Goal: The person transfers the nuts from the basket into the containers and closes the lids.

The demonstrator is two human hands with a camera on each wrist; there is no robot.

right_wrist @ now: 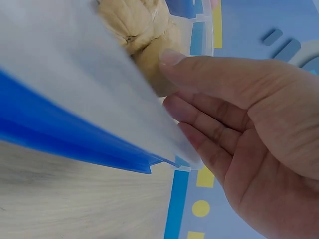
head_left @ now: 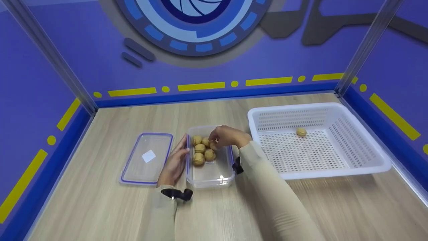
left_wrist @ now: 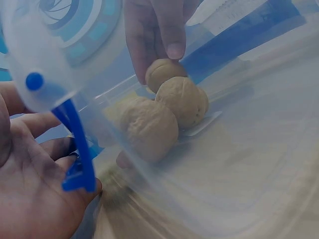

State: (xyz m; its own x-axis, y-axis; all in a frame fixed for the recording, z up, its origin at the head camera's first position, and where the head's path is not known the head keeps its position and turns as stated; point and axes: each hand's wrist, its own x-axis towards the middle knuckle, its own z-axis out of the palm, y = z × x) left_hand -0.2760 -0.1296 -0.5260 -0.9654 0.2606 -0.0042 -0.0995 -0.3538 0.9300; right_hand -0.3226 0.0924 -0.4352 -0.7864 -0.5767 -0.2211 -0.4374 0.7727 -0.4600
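Nearest to us, two beige sleeves (head_left: pixel 284 204) reach over the wood-grain desk (head_left: pixel 210 217), with a black band (head_left: pixel 177 193) at each wrist. Beyond its cuff we see the left hand (head_left: pixel 174 166) with its palm spread and its fingers extended along the left side of a clear plastic container (head_left: pixel 214 174); we cannot tell how firmly it presses there. To the left of that hand, a clear lid (head_left: pixel 143 170) edged in blue-purple lies flat on the desk, a white square label (head_left: pixel 148 156) on it. Inside the container, walnuts (head_left: pixel 198 159) sit clustered in the far and left part, near a pale label on its bottom. Over the right wall comes the right hand (head_left: pixel 230 136), its thumb and fingers narrowed on one walnut (left_wrist: pixel 163 77) inside the container, just beside the others. Farther right stands a white perforated basket (head_left: pixel 301 155), where we find a single walnut (head_left: pixel 301 132) near the back. Behind everything rises a purple wall (head_left: pixel 187 76) with yellow dashes and dots.
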